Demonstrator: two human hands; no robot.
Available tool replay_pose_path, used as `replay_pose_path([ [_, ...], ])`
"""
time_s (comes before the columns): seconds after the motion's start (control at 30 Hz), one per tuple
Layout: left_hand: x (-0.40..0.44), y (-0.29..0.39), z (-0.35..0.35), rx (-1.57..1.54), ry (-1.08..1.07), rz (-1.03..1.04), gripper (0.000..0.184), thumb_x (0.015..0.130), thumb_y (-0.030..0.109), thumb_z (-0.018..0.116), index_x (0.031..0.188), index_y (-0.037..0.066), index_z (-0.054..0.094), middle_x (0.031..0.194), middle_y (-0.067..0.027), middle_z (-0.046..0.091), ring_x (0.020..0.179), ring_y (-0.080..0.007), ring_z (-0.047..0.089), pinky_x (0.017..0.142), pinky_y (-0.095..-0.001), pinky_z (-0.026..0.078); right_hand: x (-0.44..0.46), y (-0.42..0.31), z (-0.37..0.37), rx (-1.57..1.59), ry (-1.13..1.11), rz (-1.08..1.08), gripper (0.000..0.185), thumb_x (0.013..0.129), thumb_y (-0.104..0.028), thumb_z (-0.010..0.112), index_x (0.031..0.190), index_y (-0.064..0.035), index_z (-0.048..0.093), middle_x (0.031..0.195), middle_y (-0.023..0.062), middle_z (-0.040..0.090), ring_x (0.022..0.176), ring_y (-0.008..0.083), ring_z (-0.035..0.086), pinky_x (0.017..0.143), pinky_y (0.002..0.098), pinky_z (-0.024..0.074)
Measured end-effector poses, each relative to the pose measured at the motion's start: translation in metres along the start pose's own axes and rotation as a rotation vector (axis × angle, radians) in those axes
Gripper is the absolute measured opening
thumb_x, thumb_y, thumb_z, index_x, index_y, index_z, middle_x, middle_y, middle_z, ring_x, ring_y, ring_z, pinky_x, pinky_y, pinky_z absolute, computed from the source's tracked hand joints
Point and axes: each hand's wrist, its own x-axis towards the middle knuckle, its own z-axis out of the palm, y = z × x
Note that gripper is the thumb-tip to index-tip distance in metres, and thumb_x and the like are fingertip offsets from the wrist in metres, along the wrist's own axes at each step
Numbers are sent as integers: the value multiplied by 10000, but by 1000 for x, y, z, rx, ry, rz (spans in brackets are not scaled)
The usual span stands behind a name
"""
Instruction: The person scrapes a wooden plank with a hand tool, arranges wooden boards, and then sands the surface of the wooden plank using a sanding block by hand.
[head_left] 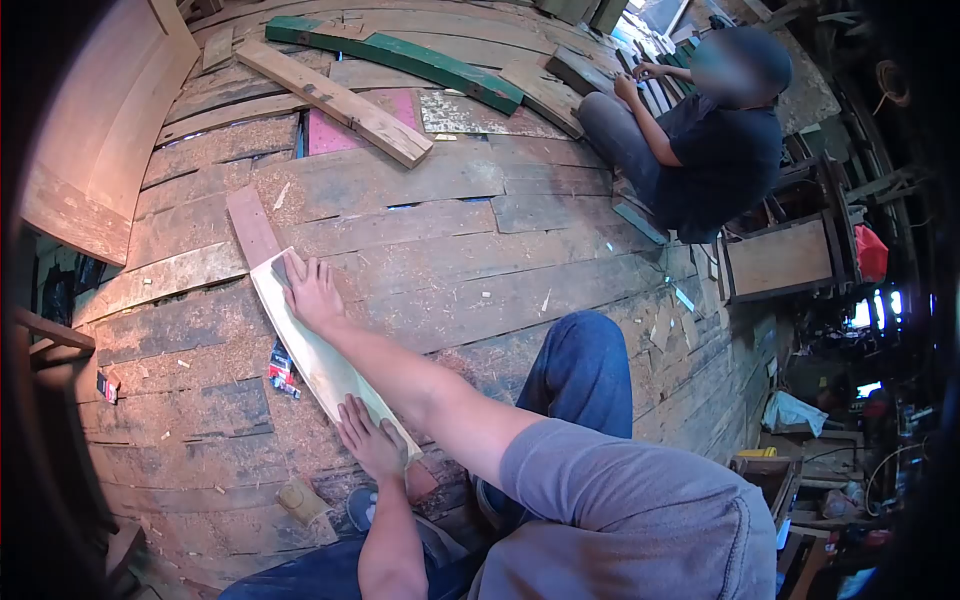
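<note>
A long pale, slightly curved strip point(322, 362) that looks like thin wood lies on a reddish board point(253, 225), whose ends show beyond it. My right hand point(314, 292) rests on the far end of the strip, fingers stretched out. A small dark patch shows beside its fingers; I cannot tell whether it is a shadow or an object. Flat on the near part of the strip lies my left hand point(374, 440), with its fingers spread. Just left of the strip sits a small red and blue packet point(283, 370) on the floor.
Wood shavings dot the plank floor point(430, 270). A light wooden beam point(335, 103) and a green curved beam point(400, 62) lie ahead. At upper right a co-worker point(690, 130) sits, hands near some slats. A wooden panel point(100, 130) stands at left; a wood block point(303, 500) lies near my foot.
</note>
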Motion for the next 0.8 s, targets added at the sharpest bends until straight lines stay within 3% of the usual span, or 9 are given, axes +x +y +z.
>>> replay_pose_path([
  [0.8, -1, -1, 2, 7, 29, 7, 663, 936, 275, 441, 1533, 14, 317, 1621, -132, 293, 1524, -314, 210, 1248, -485, 119, 0, 0, 1, -8, -13, -2, 694, 960, -339, 537, 1552, -60, 304, 1189, 250, 461, 1107, 400, 453, 1017, 513, 401],
])
